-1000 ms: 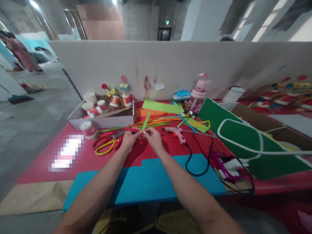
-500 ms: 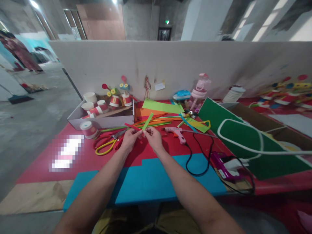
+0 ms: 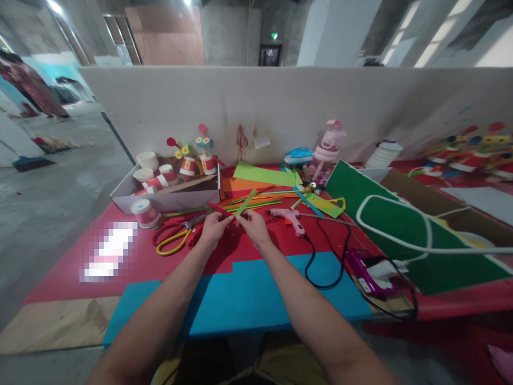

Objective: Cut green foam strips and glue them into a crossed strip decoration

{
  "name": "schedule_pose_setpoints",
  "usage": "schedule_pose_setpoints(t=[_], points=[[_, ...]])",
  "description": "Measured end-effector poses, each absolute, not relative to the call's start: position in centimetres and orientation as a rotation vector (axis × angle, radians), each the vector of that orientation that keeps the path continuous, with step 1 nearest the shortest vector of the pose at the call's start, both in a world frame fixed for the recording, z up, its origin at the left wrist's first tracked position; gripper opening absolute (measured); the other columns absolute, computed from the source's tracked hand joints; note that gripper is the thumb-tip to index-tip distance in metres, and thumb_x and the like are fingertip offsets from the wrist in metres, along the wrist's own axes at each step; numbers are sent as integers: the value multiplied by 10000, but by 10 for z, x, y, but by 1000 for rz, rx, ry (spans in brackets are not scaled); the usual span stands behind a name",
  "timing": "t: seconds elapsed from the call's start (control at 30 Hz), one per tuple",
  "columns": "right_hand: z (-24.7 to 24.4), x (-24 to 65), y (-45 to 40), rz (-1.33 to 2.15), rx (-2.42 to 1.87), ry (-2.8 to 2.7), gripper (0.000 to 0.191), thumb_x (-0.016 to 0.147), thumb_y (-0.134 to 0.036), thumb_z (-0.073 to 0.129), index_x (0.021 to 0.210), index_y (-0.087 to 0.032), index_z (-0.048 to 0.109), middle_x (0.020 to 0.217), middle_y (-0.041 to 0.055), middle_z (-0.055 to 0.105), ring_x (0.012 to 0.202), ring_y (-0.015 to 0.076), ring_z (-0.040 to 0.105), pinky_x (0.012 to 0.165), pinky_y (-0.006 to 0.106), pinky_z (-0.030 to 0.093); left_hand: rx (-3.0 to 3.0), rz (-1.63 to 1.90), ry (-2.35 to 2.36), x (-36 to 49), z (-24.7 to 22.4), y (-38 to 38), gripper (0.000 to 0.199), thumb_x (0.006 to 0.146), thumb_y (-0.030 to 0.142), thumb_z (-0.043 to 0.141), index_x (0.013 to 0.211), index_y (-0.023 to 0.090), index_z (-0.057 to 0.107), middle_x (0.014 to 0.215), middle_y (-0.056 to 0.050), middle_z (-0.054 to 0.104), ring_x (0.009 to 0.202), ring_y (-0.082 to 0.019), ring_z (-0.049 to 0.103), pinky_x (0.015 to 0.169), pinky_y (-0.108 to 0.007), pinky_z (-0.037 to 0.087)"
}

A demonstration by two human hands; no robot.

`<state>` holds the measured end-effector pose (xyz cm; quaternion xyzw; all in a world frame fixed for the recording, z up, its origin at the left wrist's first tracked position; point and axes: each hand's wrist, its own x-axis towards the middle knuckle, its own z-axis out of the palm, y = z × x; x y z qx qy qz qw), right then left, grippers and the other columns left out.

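Note:
My left hand [image 3: 215, 229] pinches a red paper strip [image 3: 218, 208], which points up and to the left from the fingertips. Close beside it, my right hand [image 3: 252, 227] pinches a green paper strip [image 3: 247, 200] slanting up to the right. The two strips meet between my fingertips, above the red table [image 3: 276, 243]. Left of my left hand lie scissors with yellow handles [image 3: 172, 247]. A pink glue gun [image 3: 292, 218] rests to the right of my right hand. Colored paper strips [image 3: 266, 202] are spread behind my hands.
A white box [image 3: 168, 202] with paper cups stands at the back left, a cup [image 3: 145, 213] before it. Blue sheets [image 3: 240, 299] cover the front edge. To the right are a purple device [image 3: 371, 272], black cable and green board [image 3: 401, 235]. Two people stand far left.
The green strip has tilted further to the right and lower. The red strip has shifted slightly right. Both hands keep their pinch in nearly the same place.

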<state>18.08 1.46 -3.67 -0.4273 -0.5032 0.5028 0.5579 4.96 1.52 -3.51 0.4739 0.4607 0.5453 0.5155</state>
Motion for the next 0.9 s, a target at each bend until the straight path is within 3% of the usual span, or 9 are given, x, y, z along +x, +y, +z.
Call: schedule_pose_setpoints(t=[0.3, 0.53, 0.73, 0.9], points=[[-35, 179, 13, 1033, -1001, -1164, 180, 684, -347, 637, 737, -177, 612, 696, 8, 650, 631, 140, 586, 621, 257, 464, 1113, 1318, 1004, 52, -30, 12, 294, 616, 363, 767, 657, 146, 572, 551, 18, 574, 495, -86, 494, 504, -210, 379], [-34, 182, 13, 1151, -1022, -1177, 185, 654, -349, 650, 699, -174, 609, 618, -4, 633, 591, 140, 569, 594, 252, 447, 1179, 1261, 1012, 49, -28, 11, 284, 617, 346, 763, 621, 139, 568, 539, 13, 571, 489, -79, 484, 504, -205, 369], [-33, 179, 11, 1049, -1036, -1088, 187, 663, -359, 647, 661, -184, 584, 649, 4, 644, 610, 138, 563, 597, 248, 438, 1121, 1289, 999, 51, -26, 9, 286, 606, 338, 778, 743, 139, 624, 599, 21, 586, 501, -69, 480, 509, -200, 379], [-34, 176, 10, 1111, -1024, -1076, 218, 657, -380, 665, 703, -172, 619, 674, 12, 665, 627, 141, 582, 619, 254, 451, 1112, 1288, 1013, 50, -27, 10, 274, 608, 347, 770, 667, 139, 603, 538, 24, 556, 478, -72, 470, 493, -201, 363]])
